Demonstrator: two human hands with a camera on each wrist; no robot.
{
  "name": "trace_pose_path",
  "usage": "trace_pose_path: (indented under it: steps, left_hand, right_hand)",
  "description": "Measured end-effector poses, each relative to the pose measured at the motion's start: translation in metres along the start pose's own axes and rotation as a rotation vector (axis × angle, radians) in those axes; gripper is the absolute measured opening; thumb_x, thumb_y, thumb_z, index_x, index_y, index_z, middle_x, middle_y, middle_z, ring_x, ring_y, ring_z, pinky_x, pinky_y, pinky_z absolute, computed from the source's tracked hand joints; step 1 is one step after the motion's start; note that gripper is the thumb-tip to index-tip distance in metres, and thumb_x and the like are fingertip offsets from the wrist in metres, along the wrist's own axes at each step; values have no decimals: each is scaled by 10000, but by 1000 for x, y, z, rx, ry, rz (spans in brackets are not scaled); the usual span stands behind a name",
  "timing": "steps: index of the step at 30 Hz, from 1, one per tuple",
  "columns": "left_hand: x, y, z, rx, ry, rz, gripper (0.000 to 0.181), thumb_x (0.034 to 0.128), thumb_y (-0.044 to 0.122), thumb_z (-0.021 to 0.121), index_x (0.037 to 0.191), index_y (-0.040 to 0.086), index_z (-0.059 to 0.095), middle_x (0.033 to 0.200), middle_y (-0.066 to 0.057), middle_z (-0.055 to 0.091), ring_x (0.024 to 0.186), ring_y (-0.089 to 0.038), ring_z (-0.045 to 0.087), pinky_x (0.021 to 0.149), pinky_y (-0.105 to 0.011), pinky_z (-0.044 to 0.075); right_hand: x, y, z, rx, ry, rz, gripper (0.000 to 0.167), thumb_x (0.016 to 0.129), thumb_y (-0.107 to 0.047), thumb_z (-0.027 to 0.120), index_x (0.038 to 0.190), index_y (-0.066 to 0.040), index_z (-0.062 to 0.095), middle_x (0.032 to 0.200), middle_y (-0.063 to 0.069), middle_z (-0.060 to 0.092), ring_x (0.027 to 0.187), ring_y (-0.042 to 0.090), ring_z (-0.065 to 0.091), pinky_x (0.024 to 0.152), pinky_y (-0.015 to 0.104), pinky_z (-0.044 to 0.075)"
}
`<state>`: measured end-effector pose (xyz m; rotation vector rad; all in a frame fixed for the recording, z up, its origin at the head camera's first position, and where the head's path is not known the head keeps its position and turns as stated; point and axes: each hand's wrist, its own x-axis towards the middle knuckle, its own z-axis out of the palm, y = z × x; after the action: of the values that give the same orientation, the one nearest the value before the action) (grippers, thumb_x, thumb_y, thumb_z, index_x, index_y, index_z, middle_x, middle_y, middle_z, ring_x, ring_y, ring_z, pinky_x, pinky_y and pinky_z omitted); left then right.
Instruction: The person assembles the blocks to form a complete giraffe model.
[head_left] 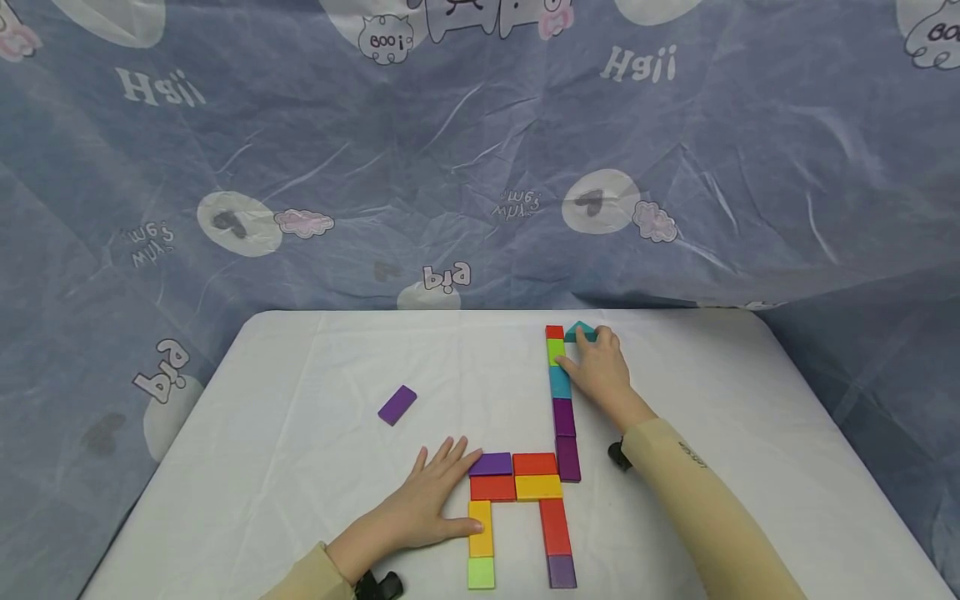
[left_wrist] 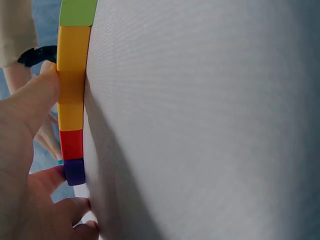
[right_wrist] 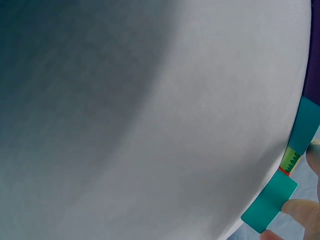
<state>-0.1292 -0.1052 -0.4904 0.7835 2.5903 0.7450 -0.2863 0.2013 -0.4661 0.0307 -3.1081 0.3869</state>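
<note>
On the white table, flat coloured blocks form a figure with a tall column, a two-row body and two legs. My left hand (head_left: 427, 504) lies spread at its left side. Its index fingertip touches the purple block (head_left: 491, 464), and the thumb rests on the yellow leg block (left_wrist: 71, 95). At the column's far end, my right hand (head_left: 602, 371) has fingers on the teal triangular block (head_left: 580, 335), which lies beside the red top block (head_left: 554, 332). The right thumb touches the column near the green block (head_left: 555, 352) and the teal rectangular block (head_left: 560, 382).
A loose purple block (head_left: 397, 405) lies left of the column. Red blocks (head_left: 535, 464) and a yellow block (head_left: 537, 487) make up the body. A blue patterned cloth (head_left: 450, 150) hangs behind the table's far edge.
</note>
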Motion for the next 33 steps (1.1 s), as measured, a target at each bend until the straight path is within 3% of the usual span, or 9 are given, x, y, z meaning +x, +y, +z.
trace_pose_path:
  steps: [10,21,26,33]
  left_hand:
    - [-2,0,1,-15,0,4,917,843,620,649,1564,194,276,1652,-103,183,1531,-344,120,1190,-654,52]
    - [-1,2,0,-30,-1,5,917,843,603,662,1563,181,280,1650,-116,182,1530,-355,117,1188,-658,47]
    - [-1,3,-1,-13,1,3,923,840,618,655,1564,185,278,1651,-114,183,1529,-353,123,1191,-652,51]
    - [-2,3,-2,-17,18,18,915,842,597,670,1557,166,295,1643,-137,196,1525,-369,129,1188,-658,56]
  right_hand:
    - [0,1,1,6,-22,11,755,976,-437,563,1537,-17,280,1476,361,229,1349,497,270,1090,548,394]
    - [-8,7,-12,206,-61,103,827,974,-431,531,1557,19,154,1548,330,137,1413,506,193,1063,628,390]
    - [-29,9,-21,188,-134,103,769,988,-407,519,1535,43,219,1501,362,231,1368,508,277,1060,645,382]
    - [-84,7,-21,177,-202,-22,679,955,-376,602,1499,-37,380,1452,331,385,1303,494,413,968,639,466]
